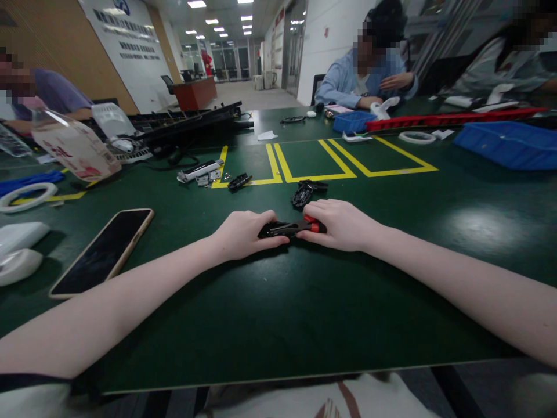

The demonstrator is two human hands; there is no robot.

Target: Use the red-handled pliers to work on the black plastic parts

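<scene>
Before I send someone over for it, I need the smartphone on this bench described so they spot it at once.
Start at the green table. Left of the person's left hand, near the table's left side, lies the smartphone, flat and face up. It is a dark-screened slab in a pale tan case, unlike the white plastic parts just left of it.

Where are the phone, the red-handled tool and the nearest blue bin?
phone (102,251), head view, middle of its dark screen
red-handled tool (311,224), head view, red grip
blue bin (509,145), head view, front wall
</scene>
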